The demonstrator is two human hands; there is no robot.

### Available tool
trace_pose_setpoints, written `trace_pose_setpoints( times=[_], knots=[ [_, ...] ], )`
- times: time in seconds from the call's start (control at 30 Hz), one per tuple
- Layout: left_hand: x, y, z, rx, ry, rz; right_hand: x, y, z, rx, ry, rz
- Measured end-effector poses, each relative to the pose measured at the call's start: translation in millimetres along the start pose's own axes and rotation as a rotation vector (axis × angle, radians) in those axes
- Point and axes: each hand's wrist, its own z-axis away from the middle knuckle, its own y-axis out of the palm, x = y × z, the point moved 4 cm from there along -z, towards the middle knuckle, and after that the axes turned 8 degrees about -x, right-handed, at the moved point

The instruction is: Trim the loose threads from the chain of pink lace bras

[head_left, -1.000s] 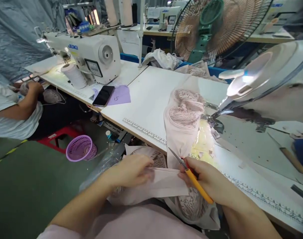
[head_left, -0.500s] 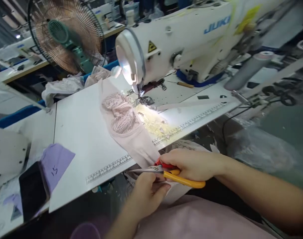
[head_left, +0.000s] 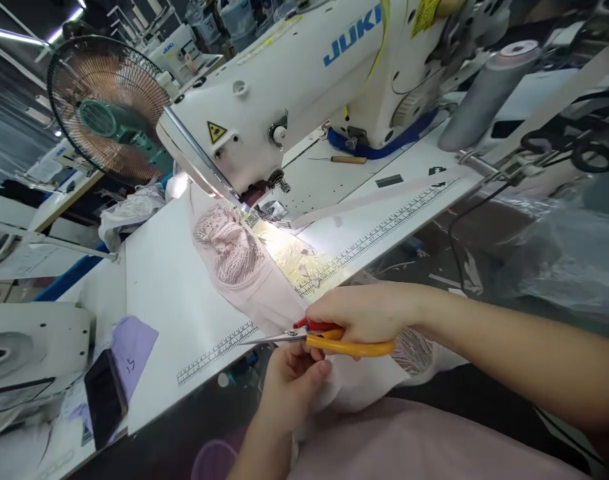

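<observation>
My right hand [head_left: 364,312] is closed round the scissors [head_left: 352,345], which have orange and red handles; the blades point left over the table's front edge. Just below the blades, my left hand [head_left: 294,383] pinches the pale pink fabric, fingers bent and thumb pressed in. The pink lace garment [head_left: 234,253] lies across the white table [head_left: 169,287] from beside the sewing machine's needle area down to my hands. More of its fabric, with a lace part [head_left: 413,350], hangs below my right wrist.
A white sewing machine [head_left: 304,87] stands at the back centre, with a fan [head_left: 109,110] behind it on the left. A phone [head_left: 106,399] and a purple piece [head_left: 134,353] lie at the left. A grey thread cone [head_left: 489,97] is at the right.
The view has shifted, so the machine appears further left and larger. The scissors have moved slightly left and up in the picture. Both hands keep their holds, and more hanging lace shows under my right wrist.
</observation>
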Motion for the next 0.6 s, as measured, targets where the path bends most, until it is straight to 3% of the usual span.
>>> trace_pose_setpoints(
  times=[0.13,0.37,0.47,0.6],
  knots=[
    [-3,15.5,8,-0.141,-0.001,-0.044,-7,-8,6,0.026,-0.102,0.018],
    [2,25.0,31,-0.419,-0.004,-0.017,-8,-5,4,0.118,-0.228,0.099],
    [7,33.5,41,-0.449,-0.018,0.035,-2,2,5,0.154,-0.262,0.123],
    [11,45.3,51,-0.397,0.003,0.038,8,9,11,0.132,-0.283,0.099]
  ],
)
